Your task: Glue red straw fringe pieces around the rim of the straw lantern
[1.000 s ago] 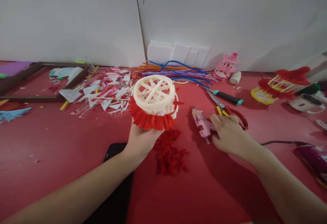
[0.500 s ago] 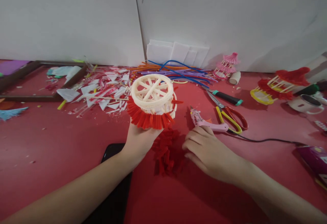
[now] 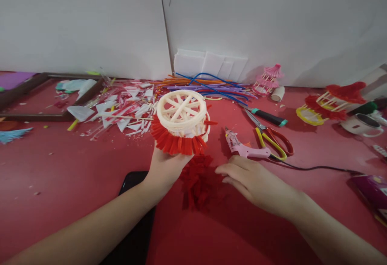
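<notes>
My left hand (image 3: 165, 172) grips from below a round craft model (image 3: 181, 124), cream-coloured, with a spoked ring on top. Bright red fringe pieces (image 3: 178, 145) stick out around its front and left side. Most of my left fingers are hidden behind the model. My right hand (image 3: 248, 176) hovers palm down, fingers loosely stretched leftward and slightly apart, with nothing visible in them. Just left of its fingertips lies a pile of cut red pieces (image 3: 198, 184) on the red table. Beyond the right hand, a pink hot glue gun (image 3: 250, 151) rests on the table.
Scissors (image 3: 273, 144) and a black-and-teal cutter (image 3: 269, 117) lie behind the glue gun. Coloured pipe cleaners (image 3: 205, 85) and scraps (image 3: 127, 107) line the back. A mug (image 3: 361, 124) and a red model (image 3: 344, 95) stand at right. A black phone-like slab (image 3: 133, 232) lies under my left arm.
My right hand has come away from the glue gun's handle, moving slightly down and right, its fingers straightening toward the red pile. The left hand holds the model almost still.
</notes>
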Action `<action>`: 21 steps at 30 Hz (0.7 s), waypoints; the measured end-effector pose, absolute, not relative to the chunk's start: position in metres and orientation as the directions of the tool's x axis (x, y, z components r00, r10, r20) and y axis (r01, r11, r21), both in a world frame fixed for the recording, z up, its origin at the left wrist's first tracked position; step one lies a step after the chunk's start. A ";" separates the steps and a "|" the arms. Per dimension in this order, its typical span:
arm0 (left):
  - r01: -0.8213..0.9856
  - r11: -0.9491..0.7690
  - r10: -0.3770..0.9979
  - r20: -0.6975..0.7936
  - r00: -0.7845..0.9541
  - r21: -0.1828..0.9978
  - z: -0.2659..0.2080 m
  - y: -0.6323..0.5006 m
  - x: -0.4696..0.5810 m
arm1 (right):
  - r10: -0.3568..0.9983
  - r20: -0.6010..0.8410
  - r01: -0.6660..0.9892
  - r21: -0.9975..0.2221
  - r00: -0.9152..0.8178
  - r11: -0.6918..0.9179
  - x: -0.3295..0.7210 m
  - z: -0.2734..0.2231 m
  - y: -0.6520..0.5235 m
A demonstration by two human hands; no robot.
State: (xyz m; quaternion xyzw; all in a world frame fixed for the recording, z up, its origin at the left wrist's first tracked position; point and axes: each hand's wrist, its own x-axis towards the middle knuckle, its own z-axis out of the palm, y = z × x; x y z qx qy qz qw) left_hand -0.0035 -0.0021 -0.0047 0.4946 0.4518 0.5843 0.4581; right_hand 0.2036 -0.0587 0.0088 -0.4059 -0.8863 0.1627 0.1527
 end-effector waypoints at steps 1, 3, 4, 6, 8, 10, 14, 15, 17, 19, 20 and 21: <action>-0.085 -0.170 0.983 0.162 -0.089 0.982 -0.004 -0.002 -0.003 | 0.753 0.162 0.648 -0.416 -0.637 0.638 0.204 0.008 -0.058; -0.092 -0.167 0.985 0.161 -0.066 0.982 -0.004 -0.002 -0.004 | 0.732 0.236 0.613 -0.417 -0.640 0.671 0.204 0.010 -0.056; -0.094 -0.167 0.985 0.163 -0.050 0.981 -0.004 -0.002 -0.004 | 0.730 0.279 0.608 -0.414 -0.624 0.678 0.204 0.011 -0.055; -0.092 -0.182 0.983 0.181 -0.017 0.979 -0.004 -0.002 -0.005 | 0.730 0.369 0.611 -0.399 -0.575 0.684 0.204 0.015 -0.055; -0.085 -0.221 0.975 0.223 0.017 0.972 -0.005 -0.002 -0.005 | 0.710 0.477 0.612 -0.373 -0.518 0.697 0.204 0.018 -0.056; -0.076 -0.265 0.961 0.270 0.060 0.961 -0.005 -0.002 -0.005 | 0.694 0.576 0.634 -0.354 -0.431 0.688 0.203 0.021 -0.059; -0.036 -0.310 0.939 0.312 0.142 0.950 -0.003 -0.006 -0.005 | 0.697 0.691 0.700 -0.402 -0.191 0.590 0.197 0.023 -0.064; -0.026 -0.319 0.934 0.319 0.161 0.947 -0.002 -0.007 -0.005 | 0.696 0.702 0.701 -0.422 -0.149 0.575 0.195 0.024 -0.065; -0.024 -0.343 0.919 0.341 0.199 0.939 0.000 -0.010 -0.005 | 0.695 0.710 0.700 -0.442 -0.108 0.561 0.193 0.026 -0.066; -0.028 -0.374 0.901 0.370 0.227 0.927 0.001 -0.011 -0.005 | 0.696 0.709 0.707 -0.431 -0.119 0.560 0.191 0.027 -0.067; -0.024 -0.382 0.897 0.377 0.231 0.924 0.001 -0.011 -0.005 | 0.694 0.708 0.713 -0.420 -0.130 0.562 0.190 0.028 -0.067; -0.022 -0.388 0.894 0.383 0.232 0.921 0.001 -0.012 -0.004 | 0.691 0.710 0.718 -0.408 -0.139 0.564 0.190 0.028 -0.067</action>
